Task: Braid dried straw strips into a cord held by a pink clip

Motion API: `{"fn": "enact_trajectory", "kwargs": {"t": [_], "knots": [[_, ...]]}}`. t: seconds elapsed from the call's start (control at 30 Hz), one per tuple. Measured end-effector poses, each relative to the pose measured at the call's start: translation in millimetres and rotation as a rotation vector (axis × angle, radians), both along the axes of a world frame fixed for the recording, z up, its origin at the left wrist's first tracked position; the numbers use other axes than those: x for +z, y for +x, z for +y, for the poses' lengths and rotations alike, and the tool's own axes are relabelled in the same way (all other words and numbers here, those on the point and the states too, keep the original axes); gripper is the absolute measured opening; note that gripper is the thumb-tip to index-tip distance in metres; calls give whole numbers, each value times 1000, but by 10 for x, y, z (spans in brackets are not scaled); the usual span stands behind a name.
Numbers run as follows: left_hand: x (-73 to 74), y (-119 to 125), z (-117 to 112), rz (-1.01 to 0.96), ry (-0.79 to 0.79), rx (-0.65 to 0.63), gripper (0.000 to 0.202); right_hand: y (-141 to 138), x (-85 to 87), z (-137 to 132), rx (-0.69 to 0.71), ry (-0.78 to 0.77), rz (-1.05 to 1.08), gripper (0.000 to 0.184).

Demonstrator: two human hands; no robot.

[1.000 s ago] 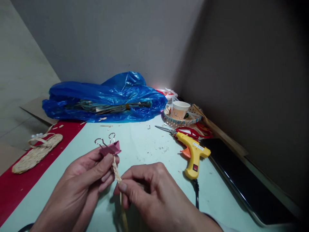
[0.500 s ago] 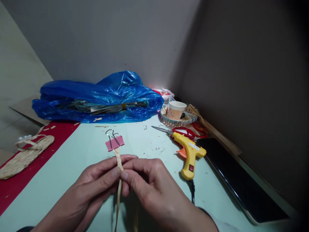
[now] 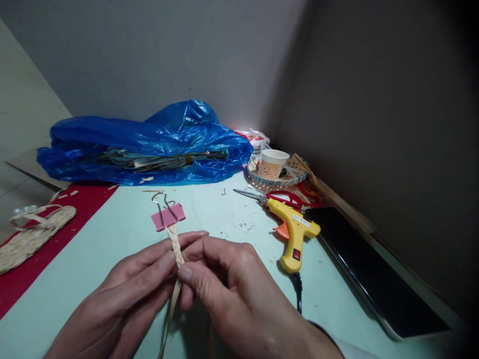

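A short braid of pale straw strips (image 3: 175,242) runs down from a pink binder clip (image 3: 168,217), which grips its top end. My left hand (image 3: 130,286) pinches the braid from the left between thumb and fingers. From the right, my right hand (image 3: 228,284) closes thumb and forefinger on the braid's lower end. Loose strips (image 3: 170,314) hang below the fingers toward the bottom edge. Parts of the strips are hidden behind both hands.
A yellow glue gun (image 3: 295,234), red-handled scissors (image 3: 284,199) and a black tablet-like slab (image 3: 374,274) lie at right. Behind stand a paper cup (image 3: 274,164) in a woven tray (image 3: 254,174) and a blue plastic bag (image 3: 157,129). A woven sandal (image 3: 37,239) rests far left.
Both hands, the braid and the clip have shifted slightly left, and the clip is tilted more. The view has moved a little. Both hands keep their pinch.
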State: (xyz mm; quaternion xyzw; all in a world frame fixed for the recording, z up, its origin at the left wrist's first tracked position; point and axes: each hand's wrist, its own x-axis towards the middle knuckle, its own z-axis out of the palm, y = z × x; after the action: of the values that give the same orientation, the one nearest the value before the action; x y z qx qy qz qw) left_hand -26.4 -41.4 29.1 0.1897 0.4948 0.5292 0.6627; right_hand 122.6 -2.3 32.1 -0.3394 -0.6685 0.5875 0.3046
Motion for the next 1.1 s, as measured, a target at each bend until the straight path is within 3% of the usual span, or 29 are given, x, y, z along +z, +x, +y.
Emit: {"fn": "enact_trajectory", "kwargs": {"t": [0.27, 0.47, 0.63, 0.83, 1.1], "knots": [[10, -14, 21, 106, 73, 58, 14, -5, 9, 2, -7, -118, -53, 23], [-29, -17, 11, 230, 112, 97, 17, -37, -11, -11, 0, -151, -74, 22], [-10, 35, 2, 174, 72, 110, 19, -19, 28, -5, 22, -178, -55, 29], [-63, -9, 5, 230, 56, 75, 17, 2, 45, 25, 87, -397, 71, 28], [-74, -20, 25, 514, 198, 103, 15, -69, 6, 0, 19, -381, 7, 21]]}}
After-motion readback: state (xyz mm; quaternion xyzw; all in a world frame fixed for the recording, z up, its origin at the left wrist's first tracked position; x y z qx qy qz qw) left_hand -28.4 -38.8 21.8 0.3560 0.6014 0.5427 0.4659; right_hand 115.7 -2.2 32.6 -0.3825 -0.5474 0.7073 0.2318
